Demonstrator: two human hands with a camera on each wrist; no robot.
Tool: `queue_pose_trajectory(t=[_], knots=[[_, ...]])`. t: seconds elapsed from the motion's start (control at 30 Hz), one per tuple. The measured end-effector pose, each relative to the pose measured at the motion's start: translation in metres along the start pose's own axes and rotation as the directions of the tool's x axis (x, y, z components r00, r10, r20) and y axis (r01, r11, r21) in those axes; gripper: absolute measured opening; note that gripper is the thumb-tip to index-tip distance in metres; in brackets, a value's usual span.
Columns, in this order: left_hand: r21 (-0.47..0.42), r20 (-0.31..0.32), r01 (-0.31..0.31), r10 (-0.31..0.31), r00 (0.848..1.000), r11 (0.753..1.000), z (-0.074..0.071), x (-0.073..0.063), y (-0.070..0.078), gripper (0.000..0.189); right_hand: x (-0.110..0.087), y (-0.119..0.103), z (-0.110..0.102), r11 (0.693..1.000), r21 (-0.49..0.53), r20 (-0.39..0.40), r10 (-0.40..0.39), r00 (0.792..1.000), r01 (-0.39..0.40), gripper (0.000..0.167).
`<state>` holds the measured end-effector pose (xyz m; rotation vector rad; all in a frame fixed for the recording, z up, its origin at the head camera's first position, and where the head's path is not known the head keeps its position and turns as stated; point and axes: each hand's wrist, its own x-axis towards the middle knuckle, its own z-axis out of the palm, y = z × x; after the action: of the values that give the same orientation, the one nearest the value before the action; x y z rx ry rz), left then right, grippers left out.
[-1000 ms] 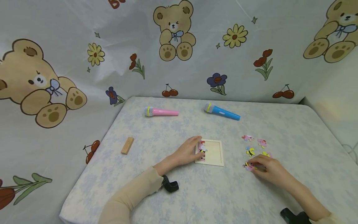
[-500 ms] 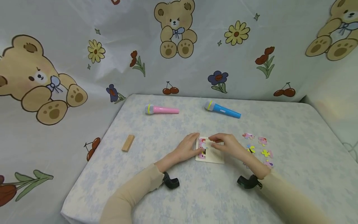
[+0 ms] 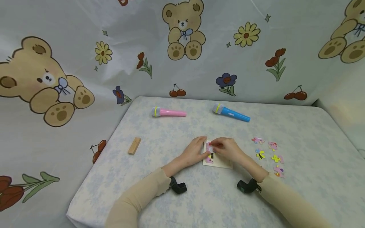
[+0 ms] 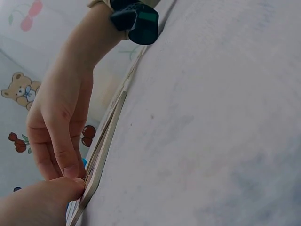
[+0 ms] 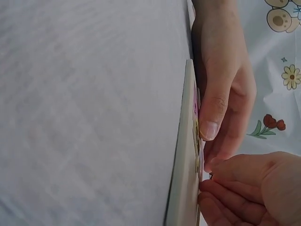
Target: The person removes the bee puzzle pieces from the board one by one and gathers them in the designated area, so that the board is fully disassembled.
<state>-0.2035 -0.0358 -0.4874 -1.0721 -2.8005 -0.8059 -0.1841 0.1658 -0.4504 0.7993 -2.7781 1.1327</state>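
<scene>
A small wooden puzzle board (image 3: 222, 163) lies in front of me with pink pieces (image 3: 209, 158) set along its left side. My left hand (image 3: 194, 152) rests at the board's left edge, fingers fairly straight and the thumb over the placed pieces. Over the board's upper part, my right hand (image 3: 229, 150) pinches a puzzle piece (image 5: 211, 176), mostly hidden by the fingertips. In the left wrist view the right hand (image 4: 59, 113) points down beside the left thumb. The left hand (image 5: 225, 89) touches the board in the right wrist view.
Several loose puzzle pieces (image 3: 260, 154) lie right of the board. Toward the back are a pink toy microphone (image 3: 172, 112) and a blue toy microphone (image 3: 235, 114). A wooden block (image 3: 134, 146) sits on the left side of the cloth-covered table (image 3: 182, 205).
My right hand has picked up the lower-left loose puzzle piece and carried it left to the board, then closer to the placed pieces. The left hand stays at the board's edge.
</scene>
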Motion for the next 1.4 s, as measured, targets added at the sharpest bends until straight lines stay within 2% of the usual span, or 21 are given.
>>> queue_pose_trajectory(t=[0.2,0.47,0.67,1.13,1.3,1.4], knots=[[-0.008,0.011,0.005,-0.005,1.0,1.0,-0.001,0.001,0.0,0.068,-0.003,-0.002,0.003,0.999,-0.045,-0.029,0.005,1.0,-0.006,0.019],[-0.006,0.021,0.021,-0.02,1.0,1.0,-0.001,0.0,0.002,0.066,-0.004,0.0,0.007,0.999,-0.023,-0.06,-0.027,0.998,0.026,0.018],[-0.008,0.017,0.019,-0.019,1.0,1.0,-0.002,0.0,0.002,0.065,-0.001,0.0,0.009,0.999,-0.023,-0.049,-0.046,0.998,0.045,0.018],[-0.02,0.043,0.045,-0.044,0.998,0.999,-0.003,-0.001,0.005,0.067,0.006,0.001,0.01,1.0,-0.024,-0.037,-0.016,0.999,0.015,0.013],[-0.024,0.048,0.053,-0.052,0.998,0.998,-0.005,-0.001,0.007,0.067,0.008,-0.002,0.004,0.998,-0.057,-0.018,-0.039,0.999,0.038,0.011],[-0.022,0.044,0.053,-0.051,0.998,0.998,-0.006,-0.001,0.007,0.066,0.01,-0.001,-0.009,0.993,-0.098,-0.023,-0.068,0.997,0.066,0.011]])
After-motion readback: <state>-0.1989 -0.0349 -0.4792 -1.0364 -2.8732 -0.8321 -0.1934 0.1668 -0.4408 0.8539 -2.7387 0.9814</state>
